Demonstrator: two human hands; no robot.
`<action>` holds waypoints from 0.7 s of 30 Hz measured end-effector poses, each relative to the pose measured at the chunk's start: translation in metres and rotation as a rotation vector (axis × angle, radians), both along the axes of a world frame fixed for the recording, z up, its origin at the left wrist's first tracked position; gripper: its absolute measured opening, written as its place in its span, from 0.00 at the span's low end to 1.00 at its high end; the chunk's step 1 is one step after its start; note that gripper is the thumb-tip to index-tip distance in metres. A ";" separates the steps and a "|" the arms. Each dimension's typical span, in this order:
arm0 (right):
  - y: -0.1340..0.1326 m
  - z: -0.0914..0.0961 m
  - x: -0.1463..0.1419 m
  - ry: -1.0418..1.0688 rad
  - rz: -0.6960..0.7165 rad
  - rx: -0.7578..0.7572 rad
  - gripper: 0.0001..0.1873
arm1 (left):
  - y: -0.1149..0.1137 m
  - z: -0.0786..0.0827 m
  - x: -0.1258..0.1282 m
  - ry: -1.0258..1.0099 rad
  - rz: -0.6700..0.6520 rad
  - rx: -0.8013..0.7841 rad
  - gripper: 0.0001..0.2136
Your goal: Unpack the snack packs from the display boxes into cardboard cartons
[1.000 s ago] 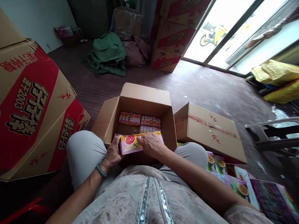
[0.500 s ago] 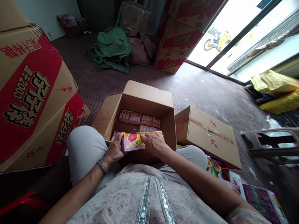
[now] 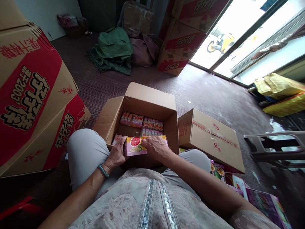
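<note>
Packet (image 3: 135,149), pink and yellow with a grapefruit print, sits above the near side of an open carton (image 3: 171,125), just in front of your lap. Your left hand (image 3: 118,153) holds its left end, closed around the corner, though the underside of that hold is hidden. Your right hand (image 3: 155,148) lies over the top and front toward the other end, fingers bent; whether it grips or merely presses, you can't tell from here. Should your left hold loosen while the right bears down, the packet could tip and drop into the carton, perhaps knocking the small packs (image 3: 131,119) standing in rows there. Pressing hard with your bent fingers could dent or split the thin-looking wall. The right hand also covers much of the printed face, so a crease starting beneath it might go unnoticed. Your knees stand close on either side, the left knee (image 3: 86,147) beside the carton's near corner; a shift of that leg could jog the carton. A closed carton (image 3: 215,132) sits just beside it, leaving little slack to the right.
</note>
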State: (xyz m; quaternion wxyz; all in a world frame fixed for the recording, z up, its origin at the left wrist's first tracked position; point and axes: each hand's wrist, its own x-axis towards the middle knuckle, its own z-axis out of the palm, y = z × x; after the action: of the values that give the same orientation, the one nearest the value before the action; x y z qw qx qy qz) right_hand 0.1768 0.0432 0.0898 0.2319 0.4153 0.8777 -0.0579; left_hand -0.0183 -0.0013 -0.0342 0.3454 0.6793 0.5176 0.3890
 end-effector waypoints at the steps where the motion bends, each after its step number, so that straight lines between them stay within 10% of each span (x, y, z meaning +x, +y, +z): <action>1: 0.000 -0.001 0.003 0.011 -0.006 0.004 0.14 | 0.000 0.000 0.000 0.000 -0.006 0.002 0.32; 15: 0.006 -0.012 0.097 -0.165 -0.227 0.011 0.12 | -0.002 0.005 -0.004 0.028 -0.033 -0.038 0.31; 21: 0.004 0.008 0.141 0.024 -0.385 0.252 0.11 | 0.004 0.003 -0.014 0.007 0.051 -0.105 0.33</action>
State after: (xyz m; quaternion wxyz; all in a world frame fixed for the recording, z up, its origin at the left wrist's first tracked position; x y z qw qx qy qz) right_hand 0.3176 0.0468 0.0983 0.1525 0.6002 0.7852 0.0042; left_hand -0.0323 0.0022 -0.0310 0.3689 0.6482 0.5557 0.3674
